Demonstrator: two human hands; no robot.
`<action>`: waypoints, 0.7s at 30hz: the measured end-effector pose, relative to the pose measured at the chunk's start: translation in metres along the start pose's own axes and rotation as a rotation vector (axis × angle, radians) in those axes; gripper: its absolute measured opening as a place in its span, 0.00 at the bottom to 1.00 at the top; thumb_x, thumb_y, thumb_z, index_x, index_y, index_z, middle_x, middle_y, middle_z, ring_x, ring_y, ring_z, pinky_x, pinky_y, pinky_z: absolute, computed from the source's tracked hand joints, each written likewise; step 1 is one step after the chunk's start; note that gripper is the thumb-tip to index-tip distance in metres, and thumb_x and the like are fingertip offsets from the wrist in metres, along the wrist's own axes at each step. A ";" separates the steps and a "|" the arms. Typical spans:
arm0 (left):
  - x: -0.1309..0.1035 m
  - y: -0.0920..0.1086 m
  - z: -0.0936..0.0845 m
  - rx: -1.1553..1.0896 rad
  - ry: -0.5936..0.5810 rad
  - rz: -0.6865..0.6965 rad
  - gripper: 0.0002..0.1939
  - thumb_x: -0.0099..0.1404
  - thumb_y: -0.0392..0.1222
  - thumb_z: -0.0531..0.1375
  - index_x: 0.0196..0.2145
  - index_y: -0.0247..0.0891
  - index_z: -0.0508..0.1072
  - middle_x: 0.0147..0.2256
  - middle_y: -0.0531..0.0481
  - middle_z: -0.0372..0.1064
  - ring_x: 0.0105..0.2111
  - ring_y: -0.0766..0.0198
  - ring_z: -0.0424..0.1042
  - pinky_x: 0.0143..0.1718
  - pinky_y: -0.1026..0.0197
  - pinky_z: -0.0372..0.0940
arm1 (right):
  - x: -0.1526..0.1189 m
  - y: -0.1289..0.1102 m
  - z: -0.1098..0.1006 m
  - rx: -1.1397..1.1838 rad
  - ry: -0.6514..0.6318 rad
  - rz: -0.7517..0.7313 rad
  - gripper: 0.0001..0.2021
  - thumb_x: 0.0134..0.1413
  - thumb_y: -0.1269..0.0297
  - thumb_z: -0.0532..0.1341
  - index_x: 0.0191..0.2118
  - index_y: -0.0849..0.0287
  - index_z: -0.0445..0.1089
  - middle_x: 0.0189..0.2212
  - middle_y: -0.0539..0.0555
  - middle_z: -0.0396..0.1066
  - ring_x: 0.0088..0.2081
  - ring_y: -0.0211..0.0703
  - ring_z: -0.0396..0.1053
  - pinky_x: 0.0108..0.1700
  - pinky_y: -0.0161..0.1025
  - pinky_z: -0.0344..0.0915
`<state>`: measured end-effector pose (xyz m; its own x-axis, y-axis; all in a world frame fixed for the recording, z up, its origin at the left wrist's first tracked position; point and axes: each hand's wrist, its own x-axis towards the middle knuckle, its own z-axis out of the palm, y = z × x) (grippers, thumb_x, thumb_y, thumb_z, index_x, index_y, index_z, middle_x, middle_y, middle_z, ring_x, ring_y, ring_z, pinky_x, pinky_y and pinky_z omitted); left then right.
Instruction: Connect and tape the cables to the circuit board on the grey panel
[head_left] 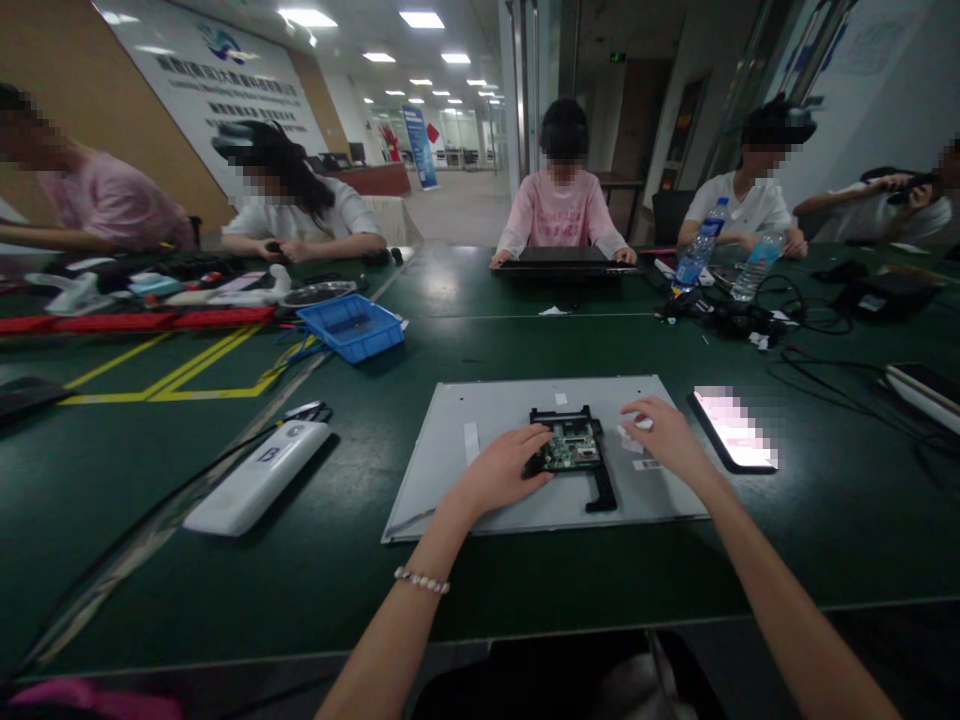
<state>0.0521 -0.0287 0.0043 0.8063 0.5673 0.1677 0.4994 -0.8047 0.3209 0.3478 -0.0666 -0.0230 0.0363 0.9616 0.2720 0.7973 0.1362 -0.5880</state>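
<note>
A pale grey flat panel (510,400) lies on the green table in front of me. On it rests a black bracket (601,490) around a green circuit board (574,447). My left hand (510,465) touches the left side of the bracket and board, its fingers stretched to the right. Just right of the bracket, my right hand (664,432) pinches a small crumpled white piece (637,427), like tissue or cloth, above the panel. A bead bracelet (421,580) circles my left wrist.
A lit phone (735,430) lies right of the panel. To the left are a white power bank (259,478) with a cable and a blue tray (352,328). Two bottles (701,245) stand back right. Several people sit across the table, one holding a dark flat panel (566,268).
</note>
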 end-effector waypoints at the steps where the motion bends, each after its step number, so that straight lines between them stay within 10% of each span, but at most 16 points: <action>1: 0.000 -0.001 0.001 0.002 0.001 0.003 0.27 0.61 0.45 0.57 0.57 0.40 0.57 0.58 0.44 0.57 0.56 0.55 0.58 0.58 0.51 0.54 | 0.007 -0.005 0.001 -0.009 -0.013 -0.054 0.13 0.54 0.62 0.56 0.44 0.57 0.70 0.43 0.56 0.69 0.40 0.43 0.69 0.42 0.40 0.64; 11: 0.001 -0.001 0.001 0.006 0.005 0.013 0.26 0.61 0.46 0.57 0.56 0.38 0.59 0.57 0.43 0.57 0.56 0.54 0.59 0.57 0.51 0.54 | 0.083 -0.052 0.035 -0.349 -0.283 -0.294 0.12 0.56 0.63 0.58 0.45 0.58 0.71 0.44 0.57 0.72 0.47 0.45 0.67 0.48 0.37 0.60; 21: 0.001 -0.002 0.003 -0.020 0.012 0.007 0.27 0.61 0.45 0.57 0.56 0.40 0.59 0.57 0.43 0.58 0.56 0.54 0.59 0.57 0.49 0.55 | 0.094 -0.071 0.042 -0.576 -0.300 -0.324 0.13 0.59 0.70 0.51 0.36 0.63 0.74 0.37 0.63 0.73 0.42 0.50 0.70 0.42 0.39 0.62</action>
<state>0.0525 -0.0270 0.0013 0.8060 0.5636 0.1809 0.4871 -0.8052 0.3381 0.2692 0.0235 0.0128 -0.3561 0.9296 0.0951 0.9339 0.3574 0.0033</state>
